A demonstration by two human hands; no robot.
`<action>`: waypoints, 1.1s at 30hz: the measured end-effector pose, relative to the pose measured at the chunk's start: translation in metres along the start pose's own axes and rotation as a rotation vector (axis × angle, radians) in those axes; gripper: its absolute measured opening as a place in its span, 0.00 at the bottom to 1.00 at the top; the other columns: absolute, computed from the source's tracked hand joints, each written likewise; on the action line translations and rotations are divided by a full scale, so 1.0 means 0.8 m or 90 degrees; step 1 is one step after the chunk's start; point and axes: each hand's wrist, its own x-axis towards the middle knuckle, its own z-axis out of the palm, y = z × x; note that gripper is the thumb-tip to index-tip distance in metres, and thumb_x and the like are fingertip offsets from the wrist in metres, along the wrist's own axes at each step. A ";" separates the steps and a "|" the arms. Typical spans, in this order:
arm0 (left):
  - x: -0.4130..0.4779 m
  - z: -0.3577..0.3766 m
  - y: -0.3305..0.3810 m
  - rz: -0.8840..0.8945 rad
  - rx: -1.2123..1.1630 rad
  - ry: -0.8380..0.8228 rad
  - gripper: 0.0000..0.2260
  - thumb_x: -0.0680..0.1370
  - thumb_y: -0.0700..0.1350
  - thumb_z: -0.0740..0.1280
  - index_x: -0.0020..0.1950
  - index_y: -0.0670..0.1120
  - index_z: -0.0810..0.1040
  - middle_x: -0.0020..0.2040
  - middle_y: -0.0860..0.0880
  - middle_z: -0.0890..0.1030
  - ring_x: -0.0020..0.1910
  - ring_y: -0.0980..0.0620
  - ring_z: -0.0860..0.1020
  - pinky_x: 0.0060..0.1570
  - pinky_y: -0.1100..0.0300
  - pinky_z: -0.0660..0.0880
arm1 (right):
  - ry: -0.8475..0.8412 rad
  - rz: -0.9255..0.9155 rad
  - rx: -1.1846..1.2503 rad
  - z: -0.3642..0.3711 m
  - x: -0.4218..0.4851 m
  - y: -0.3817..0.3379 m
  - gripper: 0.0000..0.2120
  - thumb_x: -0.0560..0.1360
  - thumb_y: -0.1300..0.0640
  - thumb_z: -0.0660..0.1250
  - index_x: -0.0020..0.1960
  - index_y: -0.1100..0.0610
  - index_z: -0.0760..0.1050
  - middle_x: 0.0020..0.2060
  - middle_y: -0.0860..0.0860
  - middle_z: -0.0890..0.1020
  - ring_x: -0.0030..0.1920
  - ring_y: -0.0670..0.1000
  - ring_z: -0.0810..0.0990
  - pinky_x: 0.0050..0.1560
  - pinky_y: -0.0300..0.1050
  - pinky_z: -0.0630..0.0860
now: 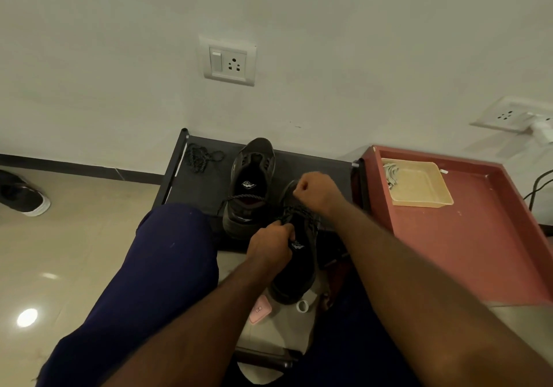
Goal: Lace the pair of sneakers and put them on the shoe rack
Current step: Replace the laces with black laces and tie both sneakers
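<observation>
Okay, far left of your fingers a stray dark shoe (25, 196) lies on the floor. Closer in, a loose lace (200, 157) sits bunched on the black shoe rack (197, 195), well apart from both hands. Just left of your fingers the far sneaker (253, 183) stands on the rack, toe to the wall, with no lace in its eyelets that I can see. Your left hand (270, 244) has its fingers curled tight on the tongue of the near sneaker (294, 276), which hangs half off the rack's front edge. A lace (300, 211) crosses that sneaker's eyelets between your two hands. Your right hand (315, 190) is fisted over the toe, fingers together and seemingly clamped on the lace end. Right of those fingers stands a red table (484, 249) with a beige tray (419, 184).
</observation>
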 end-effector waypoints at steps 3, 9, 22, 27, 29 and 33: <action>-0.003 0.000 0.000 0.004 -0.017 0.004 0.12 0.77 0.39 0.62 0.57 0.52 0.77 0.59 0.49 0.77 0.54 0.44 0.78 0.49 0.55 0.73 | -0.088 -0.044 -0.135 0.024 -0.006 -0.021 0.08 0.77 0.54 0.67 0.41 0.56 0.75 0.43 0.55 0.80 0.44 0.56 0.79 0.44 0.49 0.77; -0.007 -0.002 -0.004 0.022 -0.053 0.031 0.12 0.77 0.38 0.63 0.55 0.52 0.79 0.58 0.51 0.79 0.51 0.48 0.79 0.51 0.53 0.77 | -0.069 0.000 -0.190 0.038 0.001 -0.047 0.09 0.80 0.61 0.62 0.57 0.62 0.77 0.57 0.59 0.80 0.56 0.61 0.79 0.55 0.55 0.77; 0.011 -0.010 0.000 -0.024 -0.089 0.124 0.21 0.78 0.35 0.62 0.69 0.51 0.75 0.69 0.52 0.76 0.65 0.48 0.76 0.65 0.53 0.73 | 0.434 0.211 0.804 -0.163 -0.066 0.083 0.05 0.79 0.64 0.63 0.52 0.63 0.77 0.42 0.51 0.81 0.36 0.45 0.83 0.45 0.43 0.83; 0.012 -0.001 0.002 0.003 -0.083 0.120 0.23 0.76 0.33 0.63 0.68 0.51 0.76 0.72 0.53 0.73 0.68 0.52 0.74 0.67 0.54 0.72 | 0.025 0.292 0.471 0.003 -0.097 0.081 0.14 0.80 0.55 0.67 0.43 0.65 0.79 0.31 0.57 0.78 0.27 0.52 0.76 0.28 0.45 0.76; 0.011 0.001 0.003 0.000 -0.071 0.092 0.23 0.76 0.34 0.63 0.69 0.52 0.76 0.74 0.54 0.71 0.68 0.52 0.74 0.66 0.54 0.73 | 0.019 0.238 0.356 0.047 -0.099 0.081 0.18 0.79 0.52 0.69 0.35 0.62 0.77 0.27 0.54 0.75 0.28 0.51 0.75 0.32 0.50 0.76; 0.008 0.001 0.004 -0.012 -0.033 0.058 0.23 0.78 0.34 0.62 0.70 0.52 0.74 0.74 0.54 0.70 0.68 0.50 0.74 0.67 0.54 0.72 | 0.061 0.235 0.405 0.063 -0.091 0.079 0.19 0.79 0.51 0.68 0.33 0.60 0.73 0.27 0.52 0.73 0.30 0.51 0.71 0.35 0.49 0.70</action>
